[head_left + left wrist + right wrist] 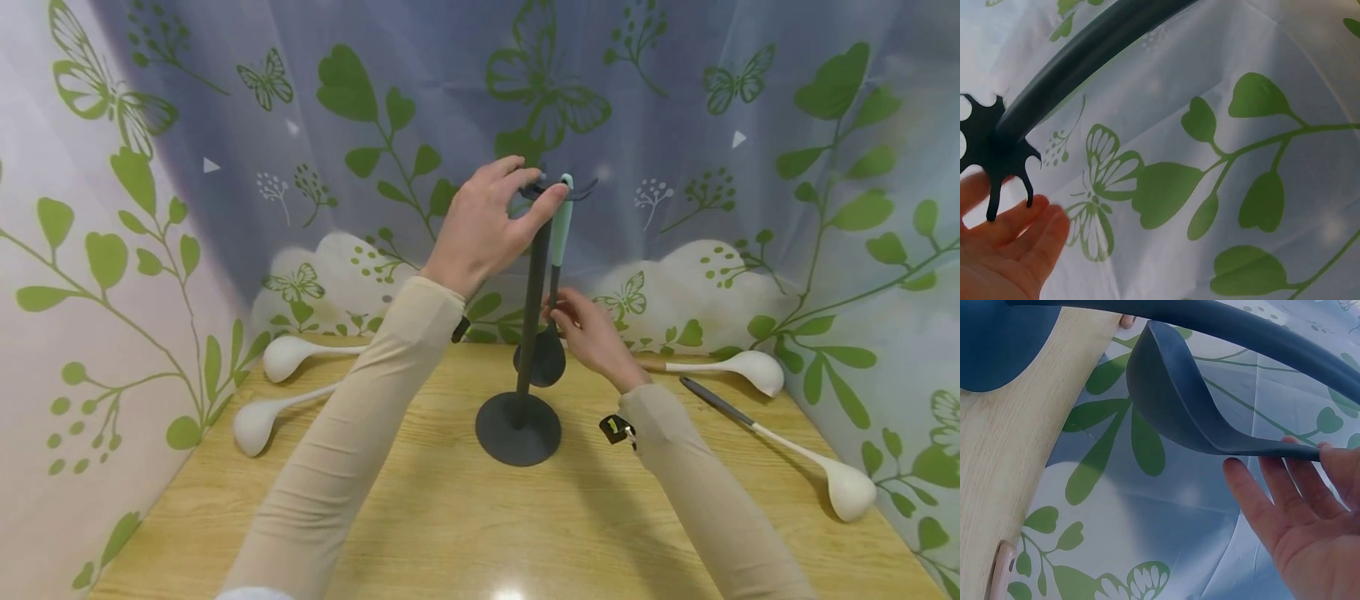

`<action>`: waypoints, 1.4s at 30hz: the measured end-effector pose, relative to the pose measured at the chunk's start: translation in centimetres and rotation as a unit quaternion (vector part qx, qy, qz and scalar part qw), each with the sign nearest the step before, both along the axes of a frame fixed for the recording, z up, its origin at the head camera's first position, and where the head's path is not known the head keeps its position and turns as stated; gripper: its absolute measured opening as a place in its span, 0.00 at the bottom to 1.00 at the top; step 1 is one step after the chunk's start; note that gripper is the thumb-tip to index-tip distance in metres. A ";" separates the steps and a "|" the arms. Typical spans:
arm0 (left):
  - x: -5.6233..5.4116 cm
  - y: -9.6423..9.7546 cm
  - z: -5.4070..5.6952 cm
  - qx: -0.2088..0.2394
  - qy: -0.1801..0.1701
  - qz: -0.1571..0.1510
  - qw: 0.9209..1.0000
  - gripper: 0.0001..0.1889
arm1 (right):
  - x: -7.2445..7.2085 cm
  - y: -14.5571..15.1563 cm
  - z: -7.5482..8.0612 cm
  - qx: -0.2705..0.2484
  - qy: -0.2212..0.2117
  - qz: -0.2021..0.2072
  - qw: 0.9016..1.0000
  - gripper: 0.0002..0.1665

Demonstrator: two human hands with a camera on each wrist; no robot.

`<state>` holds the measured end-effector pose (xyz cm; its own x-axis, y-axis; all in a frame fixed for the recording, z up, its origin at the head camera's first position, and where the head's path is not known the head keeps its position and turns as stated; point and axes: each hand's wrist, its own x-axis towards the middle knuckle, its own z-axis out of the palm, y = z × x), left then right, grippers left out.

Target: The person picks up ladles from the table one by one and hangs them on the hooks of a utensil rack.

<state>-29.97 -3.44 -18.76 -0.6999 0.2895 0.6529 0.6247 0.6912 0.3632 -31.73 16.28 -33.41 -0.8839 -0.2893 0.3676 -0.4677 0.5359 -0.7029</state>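
A dark utensil stand (pixel 534 308) rises from its round base (pixel 517 429), with a ring of curved hooks (pixel 997 147) at the top. My left hand (pixel 487 217) holds the stand at those hooks, thumb and fingers about the hook ring. A ladle with a mint-green handle (pixel 561 233) and dark bowl (pixel 1172 394) stands upright beside the pole, its handle top level with the hooks. Lower down, my right hand (pixel 596 333) pinches the ladle's dark shaft just above the bowl. Whether the handle's hole sits on a hook is hard to tell.
Two white ladles, an upper one (pixel 288 357) and a lower one (pixel 257 425), lie left on the wooden table (pixel 450 533). To the right lie a white ladle with a wooden handle (pixel 757 371) and another with a dark handle (pixel 851 487). A leaf-patterned curtain (pixel 450 75) hangs behind.
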 end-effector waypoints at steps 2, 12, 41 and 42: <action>0.1 -0.2 0.2 -0.012 -0.008 0.001 1.000 0.31 | 0.0 0.0 0.0 -0.001 0.001 0.003 1.000 0.13; 0.4 -0.9 1.0 -0.024 -0.017 -0.016 0.999 0.27 | 0.0 -0.1 -0.2 -0.003 0.012 0.008 1.000 0.13; 0.7 -0.5 1.4 0.011 -0.023 -0.045 0.999 0.29 | 0.6 1.3 -0.6 0.023 -0.009 -0.023 0.999 0.25; 0.7 -0.5 1.4 0.012 -0.019 -0.050 0.999 0.28 | 0.6 1.3 -0.7 0.023 -0.010 -0.023 0.999 0.25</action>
<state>-29.29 -3.91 -17.41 -0.6932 0.3437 0.6335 0.6752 0.6173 0.4039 -31.09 17.61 -34.10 -0.9035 -0.2654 0.3366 -0.4283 0.5886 -0.6856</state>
